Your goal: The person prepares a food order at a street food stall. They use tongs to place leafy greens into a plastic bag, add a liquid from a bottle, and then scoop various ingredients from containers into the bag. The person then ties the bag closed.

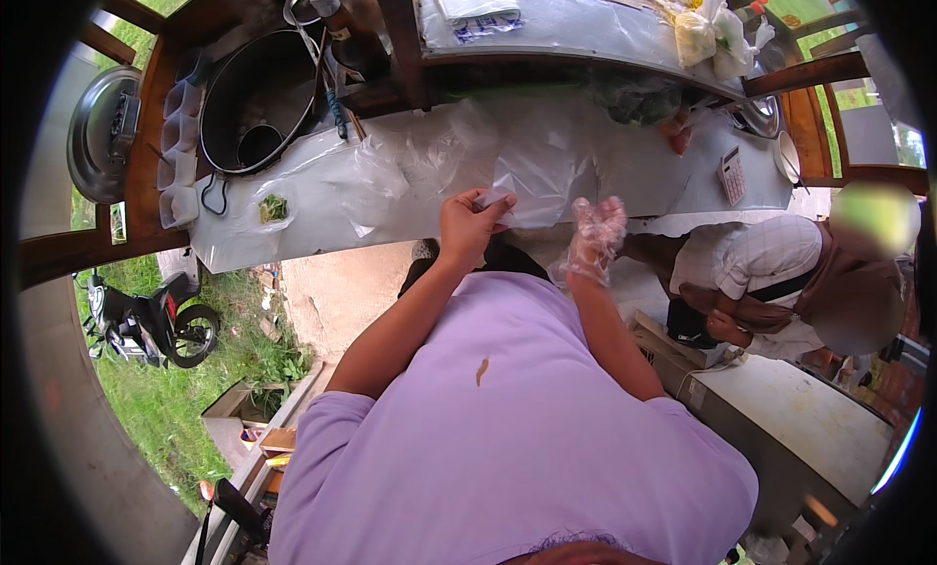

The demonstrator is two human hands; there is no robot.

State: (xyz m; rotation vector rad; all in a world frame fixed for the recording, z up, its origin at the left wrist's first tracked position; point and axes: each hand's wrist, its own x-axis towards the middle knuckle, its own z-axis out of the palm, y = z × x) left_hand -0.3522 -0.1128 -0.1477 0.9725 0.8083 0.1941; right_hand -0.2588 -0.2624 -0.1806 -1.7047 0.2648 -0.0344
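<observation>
My bare left hand (468,225) pinches the edge of a thin clear plastic piece (538,188) between thumb and fingers, at the counter's front edge. Whether it is a bag or a glove cannot be told. My right hand (599,236) wears a loose clear plastic glove. It is raised just right of that plastic, thumb apart from the half-curled fingers, with nothing seen in it. Further crumpled clear plastic (381,170) lies to the left on the metal counter (307,192). A small open clear bag (274,209) with green leafy food sits near the counter's left end.
A large dark pot (256,96) stands back left beside a brown glass bottle (351,38). Plastic containers (178,170) line the left side. A pink calculator (732,176) and white bowl (788,156) are at right. Another person (761,272) sits close on my right.
</observation>
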